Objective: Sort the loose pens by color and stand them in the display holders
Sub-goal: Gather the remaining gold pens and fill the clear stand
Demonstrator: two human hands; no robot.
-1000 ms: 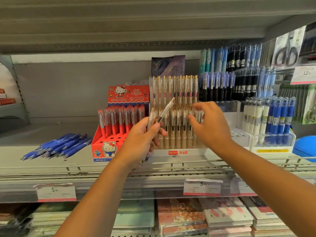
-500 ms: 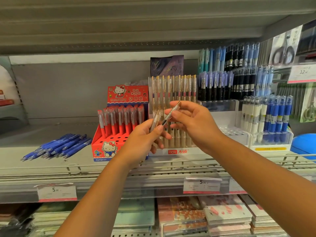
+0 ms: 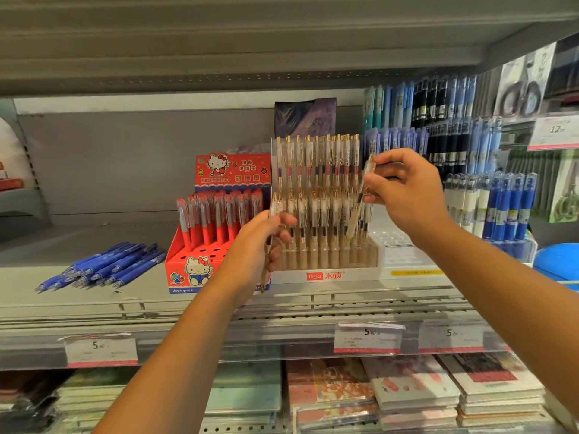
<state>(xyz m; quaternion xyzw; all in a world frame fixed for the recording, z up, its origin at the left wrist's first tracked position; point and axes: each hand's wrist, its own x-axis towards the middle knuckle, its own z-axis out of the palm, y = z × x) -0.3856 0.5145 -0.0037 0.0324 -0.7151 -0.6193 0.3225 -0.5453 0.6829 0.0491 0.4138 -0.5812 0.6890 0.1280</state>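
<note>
My right hand [image 3: 404,195] pinches one clear gold-trimmed pen [image 3: 357,211], tip down, over the right end of the white tiered holder [image 3: 326,275], which is packed with matching clear pens. At the holder's left front my left hand [image 3: 257,249] grips another clear pen [image 3: 266,270], which hangs below the fingers. A pile of loose blue pens [image 3: 106,266] lies flat on the shelf at the left. The red cartoon-cat holder [image 3: 200,264] stands between the pile and the white holder, with red pens in its back rows and several bare holes in front.
Right of the white holder stand racks of white and blue pens [image 3: 501,208], with blue and black pens [image 3: 438,120] hung behind. A wire rail [image 3: 188,303] with price tags fronts the shelf. Notebooks [image 3: 407,389] fill the shelf below. A blue round object [image 3: 557,261] sits far right.
My right hand took a clear pen from my left hand and carried it up and right over the holder. My left hand dropped lower, keeping its other pen.
</note>
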